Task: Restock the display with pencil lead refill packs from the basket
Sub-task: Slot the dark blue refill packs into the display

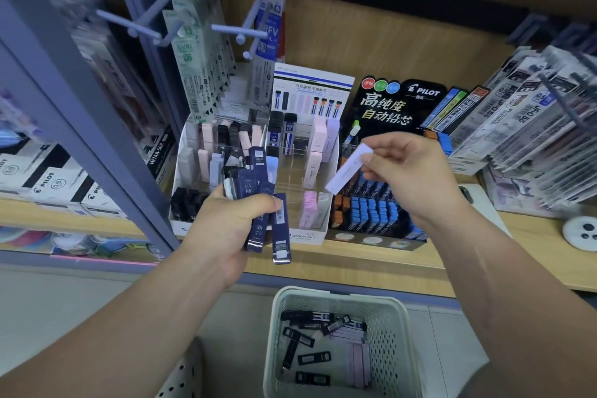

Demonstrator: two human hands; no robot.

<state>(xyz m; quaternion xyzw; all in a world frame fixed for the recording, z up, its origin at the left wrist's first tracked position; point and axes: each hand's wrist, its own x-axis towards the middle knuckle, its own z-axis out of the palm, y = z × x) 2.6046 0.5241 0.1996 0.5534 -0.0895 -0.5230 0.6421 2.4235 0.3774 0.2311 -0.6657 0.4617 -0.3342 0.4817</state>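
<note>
My left hand (226, 229) grips a bundle of dark blue lead refill packs (258, 203) in front of the white tiered display (307, 237) on the wooden shelf. My right hand (407, 171) pinches one pale lilac pack (347, 170) at its upper end, held slanted above the display's right side. The display holds black, pink and lilac packs in clear slots, and some middle slots look bare. Below, a white perforated basket (400, 333) holds several black and pale pink packs.
A black Pilot lead display (400, 100) with blue and orange packs stands right of the white one. Hooks with hanging refill bags (200, 52) jut out above left. More bagged refills (533, 126) crowd the right. A blue-grey shelf post (97, 145) slants at left.
</note>
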